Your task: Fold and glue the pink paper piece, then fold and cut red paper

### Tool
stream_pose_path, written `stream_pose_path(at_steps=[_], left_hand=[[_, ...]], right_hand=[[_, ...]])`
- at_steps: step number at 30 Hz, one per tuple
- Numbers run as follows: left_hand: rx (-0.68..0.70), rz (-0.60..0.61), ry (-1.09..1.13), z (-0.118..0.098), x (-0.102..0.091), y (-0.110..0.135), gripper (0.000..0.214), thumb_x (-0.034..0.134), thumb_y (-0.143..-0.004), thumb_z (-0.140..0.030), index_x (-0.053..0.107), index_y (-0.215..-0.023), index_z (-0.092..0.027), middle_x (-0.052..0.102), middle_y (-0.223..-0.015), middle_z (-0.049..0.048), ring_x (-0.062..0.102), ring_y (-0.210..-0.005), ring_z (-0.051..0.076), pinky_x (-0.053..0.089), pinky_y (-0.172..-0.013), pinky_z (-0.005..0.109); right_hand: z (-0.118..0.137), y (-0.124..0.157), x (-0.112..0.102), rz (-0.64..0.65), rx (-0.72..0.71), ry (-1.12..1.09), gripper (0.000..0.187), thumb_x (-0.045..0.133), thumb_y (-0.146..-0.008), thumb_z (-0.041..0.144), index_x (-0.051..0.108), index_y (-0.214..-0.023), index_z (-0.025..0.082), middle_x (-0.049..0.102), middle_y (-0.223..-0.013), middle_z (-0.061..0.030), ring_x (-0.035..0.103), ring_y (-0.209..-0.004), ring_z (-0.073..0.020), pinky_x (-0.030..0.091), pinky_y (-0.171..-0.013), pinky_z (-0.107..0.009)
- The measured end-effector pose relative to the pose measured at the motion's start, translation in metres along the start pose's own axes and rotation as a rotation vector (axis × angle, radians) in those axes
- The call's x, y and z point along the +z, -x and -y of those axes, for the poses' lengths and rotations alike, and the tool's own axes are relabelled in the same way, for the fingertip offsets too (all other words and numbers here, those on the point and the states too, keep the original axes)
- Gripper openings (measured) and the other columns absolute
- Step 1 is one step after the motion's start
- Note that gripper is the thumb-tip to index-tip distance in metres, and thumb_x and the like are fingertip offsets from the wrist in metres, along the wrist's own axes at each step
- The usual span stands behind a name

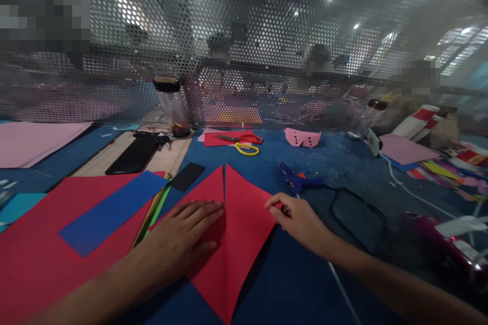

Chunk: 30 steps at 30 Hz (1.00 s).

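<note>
A folded sheet of red paper (247,223) lies in front of me, creased down its middle, with two flaps meeting along the centre and a narrow slit between them at the top. My left hand (186,228) rests flat on the left flap, fingers stretched out. At the right corner of the paper, my right hand (293,213) pinches the edge between thumb and fingers, and that side is raised a little off the blue table (290,279). Just beyond my right hand lies a blue glue gun (299,180) with a black cord.
Left: a large red sheet (46,264), a blue paper strip (114,213), a black strip (187,176) and a phone (133,153). Ahead: scissors (244,144), a pink paper mask (303,137) and a jar (173,106). A perforated metal screen (259,20) stands behind. A white cable (415,195) runs right.
</note>
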<state>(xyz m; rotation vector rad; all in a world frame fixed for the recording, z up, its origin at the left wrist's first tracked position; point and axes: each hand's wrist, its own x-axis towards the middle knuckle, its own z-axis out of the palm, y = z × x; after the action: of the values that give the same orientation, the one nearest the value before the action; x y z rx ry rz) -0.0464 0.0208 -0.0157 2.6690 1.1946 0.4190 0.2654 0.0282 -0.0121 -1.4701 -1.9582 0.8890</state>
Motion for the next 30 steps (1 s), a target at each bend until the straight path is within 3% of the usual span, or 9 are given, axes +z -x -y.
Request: stream_pose_path(at_steps=[16, 23, 30], left_hand=[[0.016, 0.056, -0.070, -0.002, -0.001, 0.002, 0.052, 0.054, -0.100, -0.047, 0.049, -0.150, -0.032, 0.056, -0.151, 0.0014, 0.053, -0.138, 0.029, 0.037, -0.117, 0.048], [0.066, 0.037, -0.121, -0.002, -0.001, 0.003, 0.049, 0.052, -0.102, -0.044, 0.048, -0.149, -0.033, 0.055, -0.152, 0.0017, 0.051, -0.139, 0.029, 0.035, -0.118, 0.050], [0.217, -0.026, -0.153, -0.003, -0.001, 0.006, 0.039, 0.053, -0.102, -0.025, 0.054, -0.142, -0.028, 0.062, -0.145, 0.0028, 0.056, -0.133, 0.023, 0.041, -0.114, 0.042]], right_hand=[[-0.001, 0.001, -0.001, 0.026, -0.046, 0.085, 0.020, 0.052, -0.092, 0.019, 0.070, -0.099, 0.022, 0.061, -0.067, 0.0039, 0.053, -0.056, -0.0112, 0.034, -0.054, -0.023], [0.003, 0.009, -0.003, 0.065, -0.003, -0.087, 0.027, 0.052, -0.099, 0.031, 0.063, -0.122, 0.025, 0.060, -0.066, 0.0056, 0.059, -0.056, -0.0129, 0.042, -0.056, -0.024], [0.010, 0.013, 0.001, 0.084, -0.133, 0.021, 0.021, 0.056, -0.097, 0.027, 0.073, -0.109, 0.024, 0.074, -0.097, -0.0001, 0.063, -0.076, -0.0135, 0.045, -0.068, -0.024]])
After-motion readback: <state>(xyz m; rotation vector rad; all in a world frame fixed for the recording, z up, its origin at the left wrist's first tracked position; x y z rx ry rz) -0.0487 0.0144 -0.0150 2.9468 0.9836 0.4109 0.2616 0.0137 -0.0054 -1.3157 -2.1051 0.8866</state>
